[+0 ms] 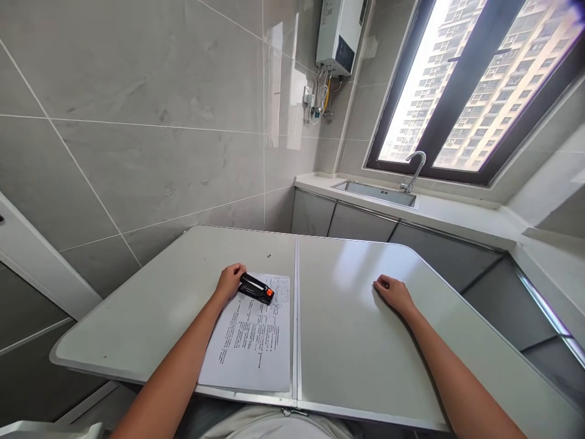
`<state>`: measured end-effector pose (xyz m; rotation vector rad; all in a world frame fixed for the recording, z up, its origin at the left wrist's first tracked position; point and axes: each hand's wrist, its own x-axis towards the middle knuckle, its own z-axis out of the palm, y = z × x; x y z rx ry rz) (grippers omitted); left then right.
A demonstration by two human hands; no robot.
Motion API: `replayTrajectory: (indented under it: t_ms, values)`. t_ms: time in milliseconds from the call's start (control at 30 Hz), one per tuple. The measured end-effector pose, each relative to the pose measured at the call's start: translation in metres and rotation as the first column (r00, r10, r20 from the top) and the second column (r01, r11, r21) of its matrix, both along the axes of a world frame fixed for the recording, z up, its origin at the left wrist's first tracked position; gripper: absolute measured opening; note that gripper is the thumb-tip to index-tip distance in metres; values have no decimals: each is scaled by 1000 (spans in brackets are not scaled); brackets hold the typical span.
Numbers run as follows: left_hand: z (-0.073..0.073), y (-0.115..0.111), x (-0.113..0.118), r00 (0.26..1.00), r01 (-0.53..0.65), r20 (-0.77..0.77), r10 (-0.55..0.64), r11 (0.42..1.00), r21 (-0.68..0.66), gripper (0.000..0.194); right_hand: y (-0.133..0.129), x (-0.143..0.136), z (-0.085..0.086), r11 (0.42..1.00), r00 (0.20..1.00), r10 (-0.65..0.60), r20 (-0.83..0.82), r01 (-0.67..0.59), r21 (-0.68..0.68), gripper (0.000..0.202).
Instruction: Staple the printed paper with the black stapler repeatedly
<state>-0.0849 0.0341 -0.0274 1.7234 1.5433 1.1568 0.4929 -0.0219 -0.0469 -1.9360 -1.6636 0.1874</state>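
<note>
A black stapler (256,288) with an orange-red tip lies across the upper part of a stack of printed paper (247,360). My left hand (230,281) rests on the table at the stapler's back end, curled loosely and close against it; I see no firm grip around it. On the table's right half rests my right hand (393,294), fingers curled into a loose fist, apart from any object. Nothing shows in that fist. The paper stack is left of the table's centre seam, partly covered by the stapler.
The white folding table (347,353) has a metal seam (297,317) down its middle. Tiny dark bits (269,255) lie behind the paper. Beyond stand a counter with a sink (377,192), a faucet (417,167) and a window. A tiled wall (159,158) rises behind the table.
</note>
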Motion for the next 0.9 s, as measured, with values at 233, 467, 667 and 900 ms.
replayTrajectory:
  t_ms: [233,467,667,900]
  values:
    - [1,-1,-1,992,-55,114,58,998,-30,19,0,-5,5,1000,1000,12,-15,-12,-4,31]
    - [-1,0,0,991,-69,109,72,997,-28,6,-1,-7,5,1000,1000,16,-4,-17,-8,31]
    - [-5,4,-2,992,-96,77,97,995,-13,7,-1,-8,5,1000,1000,28,-2,-28,8,30]
    - [0,0,1,990,-87,109,87,996,-7,8,-2,-10,7,1000,1000,18,1,-18,12,30]
